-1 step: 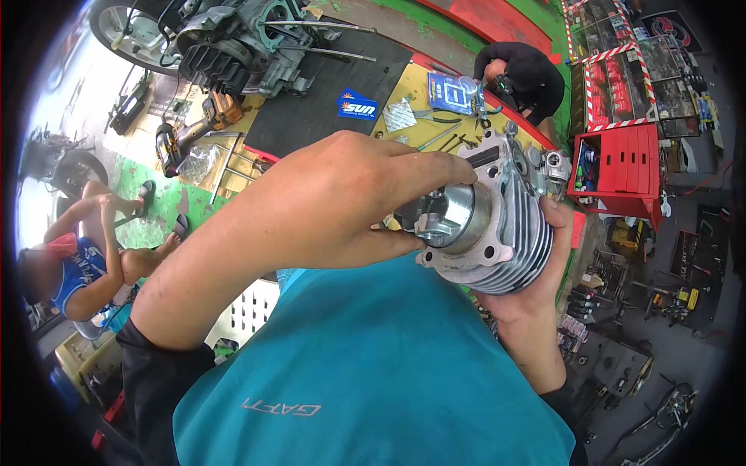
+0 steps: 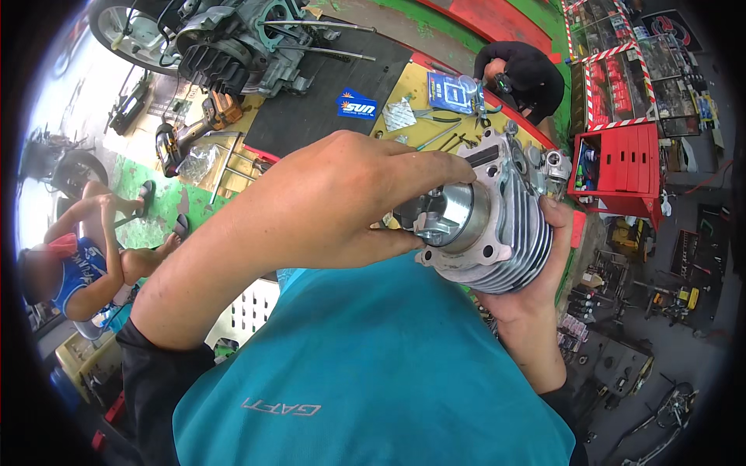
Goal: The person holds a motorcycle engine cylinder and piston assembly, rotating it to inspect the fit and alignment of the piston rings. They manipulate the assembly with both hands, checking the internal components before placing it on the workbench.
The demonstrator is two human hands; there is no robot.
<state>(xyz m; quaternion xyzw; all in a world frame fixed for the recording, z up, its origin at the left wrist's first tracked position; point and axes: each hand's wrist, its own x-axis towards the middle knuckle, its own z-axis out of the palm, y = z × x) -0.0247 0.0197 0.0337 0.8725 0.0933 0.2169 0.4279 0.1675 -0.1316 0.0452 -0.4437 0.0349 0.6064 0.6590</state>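
Up in front of my chest is a finned metal engine cylinder (image 2: 522,225), tilted so that one open end turns toward the left. My right hand (image 2: 536,291) is wrapped round its finned side from below, with the thumb up along the far right edge. A shiny piston (image 2: 460,213) sits partly inside the bore and sticks out of that end. From the left, my left hand (image 2: 361,190) grips the piston, the index finger at its upper edge and the thumb near its lower edge. The other fingers of that hand are hidden behind it.
Beyond lies a bench with a black mat (image 2: 326,85), an engine (image 2: 241,54), a cordless drill (image 2: 198,128), pliers (image 2: 439,118) and a blue package (image 2: 454,92). A person in black (image 2: 528,74) bends at its far side; another (image 2: 85,272) sits left. A red cabinet (image 2: 618,167) stands right.
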